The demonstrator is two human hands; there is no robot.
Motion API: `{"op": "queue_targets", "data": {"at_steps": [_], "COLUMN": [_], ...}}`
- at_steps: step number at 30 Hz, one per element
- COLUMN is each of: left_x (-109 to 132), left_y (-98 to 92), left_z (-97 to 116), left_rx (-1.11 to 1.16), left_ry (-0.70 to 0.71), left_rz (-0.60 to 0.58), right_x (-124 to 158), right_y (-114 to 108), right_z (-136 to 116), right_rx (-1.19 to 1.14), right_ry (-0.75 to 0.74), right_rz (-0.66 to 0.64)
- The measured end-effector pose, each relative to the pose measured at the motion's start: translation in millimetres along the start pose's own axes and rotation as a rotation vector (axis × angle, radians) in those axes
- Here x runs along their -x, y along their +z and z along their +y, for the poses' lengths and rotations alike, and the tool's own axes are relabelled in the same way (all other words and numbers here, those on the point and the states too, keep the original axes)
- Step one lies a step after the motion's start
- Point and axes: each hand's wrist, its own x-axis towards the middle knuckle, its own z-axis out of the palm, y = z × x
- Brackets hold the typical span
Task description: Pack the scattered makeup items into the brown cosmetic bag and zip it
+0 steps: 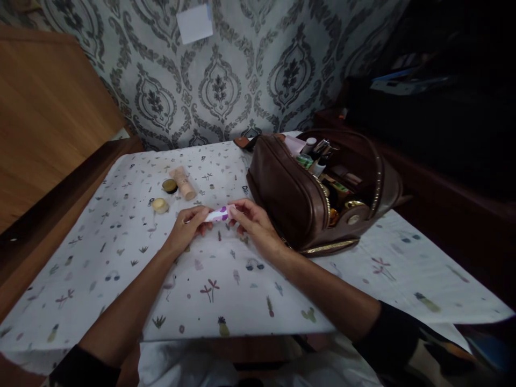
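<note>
Between my two hands, above the middle of the table, is a small white tube with purple patches (219, 214). My left hand (192, 221) pinches its left end, and the fingers of my right hand (250, 219) close on its right end. Its exact kind is too small to make out. Just beyond my left hand lie a beige cosmetic tube (184, 184), a small jar with a dark olive top (170, 186) and a cream-coloured round piece (160, 205). Close by my right hand stands a brown leather bag (286, 188), unzipped, with several cosmetics inside.
A white printed cloth (133, 236) covers the table. Behind it is a patterned wall (220, 80) with a white paper (195, 24) on it. A wooden panel (52, 107) rises at the left, and dark furniture stands at the right.
</note>
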Motion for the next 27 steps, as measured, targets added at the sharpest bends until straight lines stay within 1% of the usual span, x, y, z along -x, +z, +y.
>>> {"op": "queue_targets", "data": {"at_steps": [3,6,11,16,21,23,27], "left_x": [-0.4,0.1,0.7,-0.8,-0.7,0.9,5.3], "left_y": [-0.4,0.1,1.5,0.1,-1.4,-1.1,0.4], "left_z": [-0.8,0.1,2.0,-0.6,-2.3,-0.6,5.9], "left_rx": [-0.009,-0.009,-0.021,-0.007,-0.018,-0.037,-0.099], "left_ry": [0.001,0.005,0.021,0.009,0.004,0.031,0.165], "left_rz": [0.019,0.023,0.024,0.041,0.045,0.046,0.035], "right_x": [2.0,2.4,-1.7,-1.5,-0.6,-1.3,-1.9], "right_y": [0.6,0.6,-1.1,-0.2,0.7,0.2,-0.9], "right_z": [-1.9,-1.5,4.1,3.1,0.3,0.8,1.7], "right_rx": [-0.036,-0.019,0.068,0.009,0.005,0.024,0.044], "right_ry": [-0.022,-0.005,0.022,-0.001,-0.018,-0.010,0.082], "right_rz": [-0.022,-0.036,0.009,0.006,0.007,0.009,0.040]}}
